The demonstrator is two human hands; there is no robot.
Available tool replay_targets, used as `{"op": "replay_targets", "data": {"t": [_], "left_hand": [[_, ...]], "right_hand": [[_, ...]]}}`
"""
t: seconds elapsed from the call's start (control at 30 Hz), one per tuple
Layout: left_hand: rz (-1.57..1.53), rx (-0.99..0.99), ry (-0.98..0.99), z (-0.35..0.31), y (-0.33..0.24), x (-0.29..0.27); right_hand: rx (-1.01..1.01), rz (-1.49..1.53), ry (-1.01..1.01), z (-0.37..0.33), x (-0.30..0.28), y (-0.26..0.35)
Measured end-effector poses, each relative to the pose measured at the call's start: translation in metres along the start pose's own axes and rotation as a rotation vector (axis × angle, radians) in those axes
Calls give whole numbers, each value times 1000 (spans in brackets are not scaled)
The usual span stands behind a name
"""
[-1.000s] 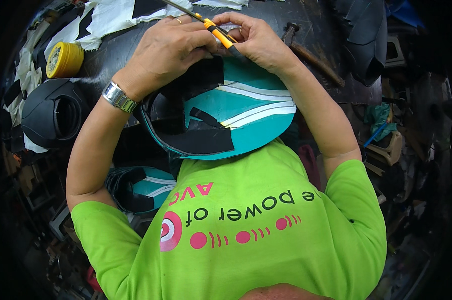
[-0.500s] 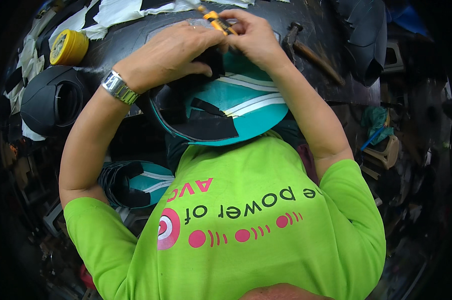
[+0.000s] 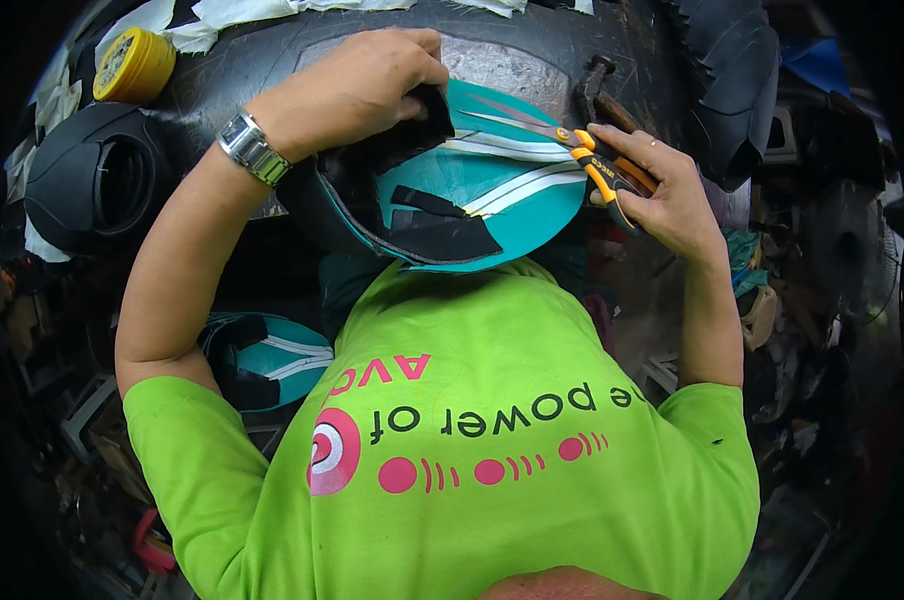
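A curved piece that looks like a shoe upper (image 3: 537, 222), black with a teal lining and white strips, lies at the near edge of the work surface, in front of my chest. My left hand (image 3: 357, 90) is closed on its black far-left edge, the fingertips partly hidden. In my right hand (image 3: 667, 195) are scissors (image 3: 572, 138) with orange and black handles. Their blades are parted and point left, above the teal lining and white strips. The right fingers are around the handles.
A hammer (image 3: 612, 105) lies just beyond my right hand. A yellow tub (image 3: 135, 65) and a rounded black piece (image 3: 92, 185) stand at the left. Stacked black pieces (image 3: 727, 90) sit far right. Another teal and black piece (image 3: 272, 355) is lower, beside my left elbow.
My right hand has moved right and nearer with the scissors, from the far edge of the piece to its right side. My left hand has stayed at the far-left edge.
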State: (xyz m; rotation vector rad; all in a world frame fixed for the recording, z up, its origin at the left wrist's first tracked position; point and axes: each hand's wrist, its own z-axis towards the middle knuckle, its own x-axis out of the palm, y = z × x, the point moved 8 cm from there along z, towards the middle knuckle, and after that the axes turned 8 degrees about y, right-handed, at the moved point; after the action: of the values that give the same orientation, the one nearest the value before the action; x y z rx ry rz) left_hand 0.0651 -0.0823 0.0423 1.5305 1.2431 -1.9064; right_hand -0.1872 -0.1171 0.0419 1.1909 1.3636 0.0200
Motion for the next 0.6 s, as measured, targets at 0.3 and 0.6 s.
{"op": "replay_targets", "data": {"t": [0.3, 0.6], "left_hand": [[-33, 6, -18, -2, 2, 0], [-52, -46, -23, 0, 4, -2]], "right_hand": [[-112, -80, 85, 20, 8, 13], [-70, 1, 126, 29, 15, 6]]}}
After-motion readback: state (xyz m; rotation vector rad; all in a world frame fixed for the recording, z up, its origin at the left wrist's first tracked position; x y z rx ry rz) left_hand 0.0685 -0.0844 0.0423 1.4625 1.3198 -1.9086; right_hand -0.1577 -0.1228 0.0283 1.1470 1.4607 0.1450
